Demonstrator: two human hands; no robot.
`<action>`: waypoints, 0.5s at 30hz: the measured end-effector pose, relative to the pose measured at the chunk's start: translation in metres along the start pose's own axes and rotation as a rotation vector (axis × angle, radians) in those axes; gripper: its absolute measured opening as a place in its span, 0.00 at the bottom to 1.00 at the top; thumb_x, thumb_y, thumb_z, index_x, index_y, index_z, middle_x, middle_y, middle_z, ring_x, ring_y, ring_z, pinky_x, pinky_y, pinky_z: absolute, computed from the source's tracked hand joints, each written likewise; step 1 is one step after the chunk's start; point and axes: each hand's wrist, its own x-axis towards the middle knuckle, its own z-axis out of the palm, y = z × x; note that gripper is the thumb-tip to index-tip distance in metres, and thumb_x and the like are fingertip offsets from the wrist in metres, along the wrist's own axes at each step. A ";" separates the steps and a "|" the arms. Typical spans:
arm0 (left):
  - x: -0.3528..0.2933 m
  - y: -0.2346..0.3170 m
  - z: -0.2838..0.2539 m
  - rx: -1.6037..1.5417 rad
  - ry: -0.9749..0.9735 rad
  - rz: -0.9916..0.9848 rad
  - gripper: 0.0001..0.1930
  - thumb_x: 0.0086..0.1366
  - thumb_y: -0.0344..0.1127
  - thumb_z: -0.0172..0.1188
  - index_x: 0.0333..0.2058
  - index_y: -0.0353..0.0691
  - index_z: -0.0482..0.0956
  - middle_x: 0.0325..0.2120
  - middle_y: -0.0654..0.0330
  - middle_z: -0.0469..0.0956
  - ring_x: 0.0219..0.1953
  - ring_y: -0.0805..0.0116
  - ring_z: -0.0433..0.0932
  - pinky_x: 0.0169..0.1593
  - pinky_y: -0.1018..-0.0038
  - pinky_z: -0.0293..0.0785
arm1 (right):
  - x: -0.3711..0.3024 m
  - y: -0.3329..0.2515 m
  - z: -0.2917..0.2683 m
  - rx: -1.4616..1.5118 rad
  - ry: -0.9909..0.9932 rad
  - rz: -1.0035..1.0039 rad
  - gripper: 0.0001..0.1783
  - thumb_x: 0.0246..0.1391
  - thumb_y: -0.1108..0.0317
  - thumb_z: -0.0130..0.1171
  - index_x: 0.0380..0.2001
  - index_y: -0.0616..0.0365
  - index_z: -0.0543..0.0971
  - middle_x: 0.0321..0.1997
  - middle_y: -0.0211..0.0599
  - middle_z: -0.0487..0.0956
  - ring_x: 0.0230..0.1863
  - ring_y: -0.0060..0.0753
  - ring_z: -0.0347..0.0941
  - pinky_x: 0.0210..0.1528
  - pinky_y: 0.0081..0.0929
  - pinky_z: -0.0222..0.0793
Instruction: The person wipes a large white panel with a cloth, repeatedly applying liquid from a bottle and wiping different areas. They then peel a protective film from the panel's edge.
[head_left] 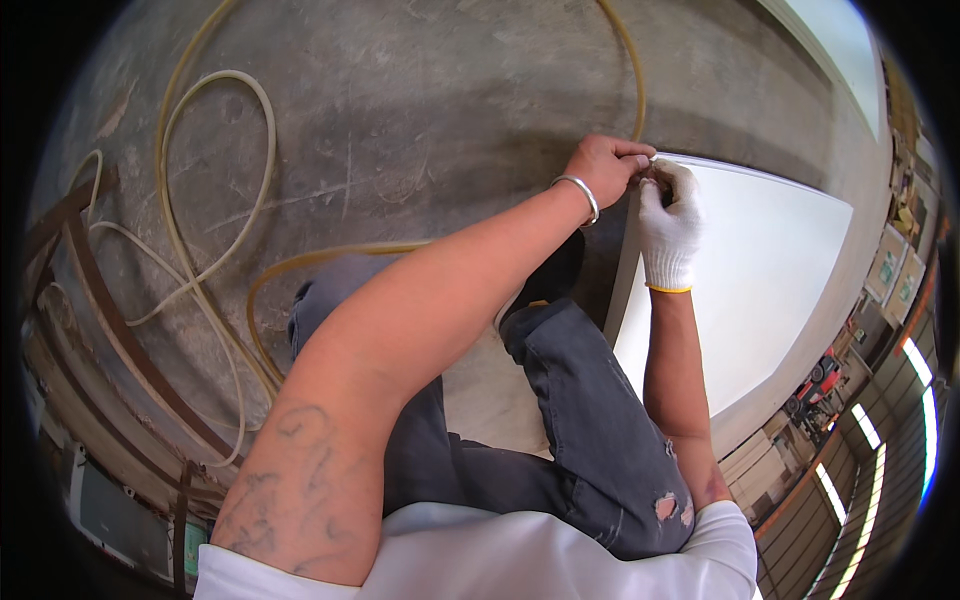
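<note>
A white flat panel (765, 270) with a thick edge stands beside my right leg. At its far left corner my two hands meet. My bare left hand (600, 163), with a silver bangle (588, 198) at the wrist, has thumb and fingers pinched together at the corner. My right hand (671, 222), in a white knit glove with a yellow cuff edge, is also closed there, its fingertips almost touching the left ones. Whatever small thing lies between the fingertips is too hidden to name.
Yellowish hose (268, 130) loops across the concrete floor (400, 90) at left, and another length runs to the far side behind the hands. A brown metal frame (110, 300) stands at the left. A second white panel (835, 45) is at the far right.
</note>
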 end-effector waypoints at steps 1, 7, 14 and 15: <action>-0.001 0.001 -0.001 0.018 -0.004 0.006 0.12 0.72 0.28 0.63 0.52 0.34 0.87 0.39 0.58 0.89 0.38 0.75 0.85 0.47 0.77 0.82 | -0.001 0.000 0.000 -0.023 0.003 0.001 0.10 0.55 0.79 0.67 0.41 0.60 0.83 0.38 0.43 0.84 0.38 0.38 0.83 0.44 0.31 0.79; -0.001 0.002 -0.001 0.035 -0.014 0.032 0.12 0.73 0.27 0.62 0.52 0.33 0.87 0.39 0.59 0.89 0.37 0.75 0.85 0.47 0.77 0.83 | -0.010 0.003 0.000 0.016 -0.004 -0.062 0.12 0.56 0.80 0.66 0.44 0.60 0.82 0.40 0.42 0.84 0.39 0.35 0.84 0.46 0.30 0.79; 0.003 -0.008 0.002 -0.018 -0.012 -0.003 0.13 0.74 0.27 0.60 0.54 0.31 0.86 0.39 0.58 0.88 0.36 0.74 0.85 0.46 0.75 0.84 | -0.016 0.012 0.005 0.171 0.119 0.125 0.12 0.63 0.79 0.64 0.50 0.64 0.80 0.44 0.35 0.84 0.44 0.23 0.80 0.51 0.23 0.76; 0.004 -0.008 0.001 -0.003 -0.015 0.018 0.13 0.74 0.27 0.61 0.54 0.31 0.85 0.39 0.58 0.88 0.36 0.74 0.85 0.46 0.75 0.84 | -0.015 0.012 0.005 0.173 0.111 0.121 0.12 0.63 0.78 0.65 0.50 0.64 0.80 0.44 0.35 0.84 0.44 0.23 0.80 0.52 0.23 0.76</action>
